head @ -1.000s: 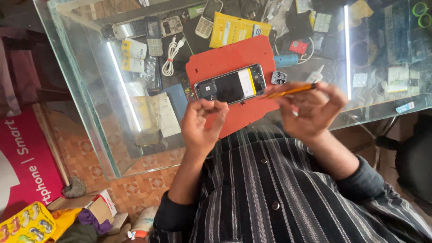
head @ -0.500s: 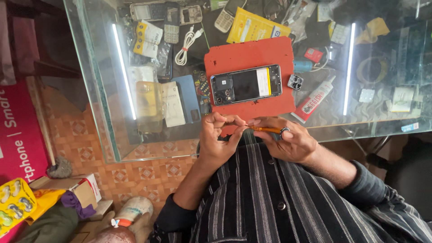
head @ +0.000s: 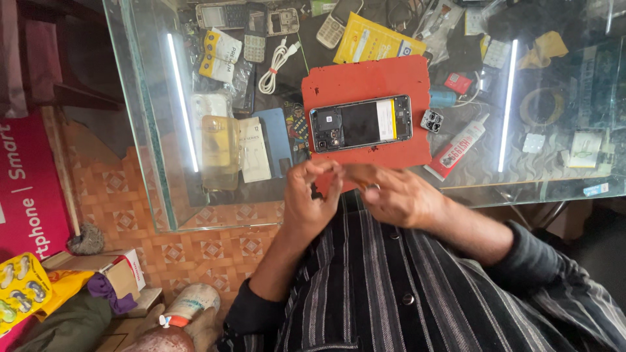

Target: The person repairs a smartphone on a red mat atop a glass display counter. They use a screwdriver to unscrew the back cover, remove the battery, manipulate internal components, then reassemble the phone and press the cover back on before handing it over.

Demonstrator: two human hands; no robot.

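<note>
Far left on the floor: a blister pack [head: 19, 290] beside a small cardboard box [head: 107, 267]. Glass table [head: 150, 130]: yellowish phone case [head: 218, 150], white cable [head: 277, 57]. Left hand [head: 312, 195] at the table's near edge, fingers curled, tips pinched close; whether anything sits between them, cannot tell. Opened phone [head: 360, 122] lies flat on red mat [head: 368, 85], just beyond both hands, untouched. Right hand [head: 398, 195] meets the left, fingers blurred, grip unclear. Camera module [head: 432, 121] and glue tube [head: 456, 147] lie right of the mat.
</note>
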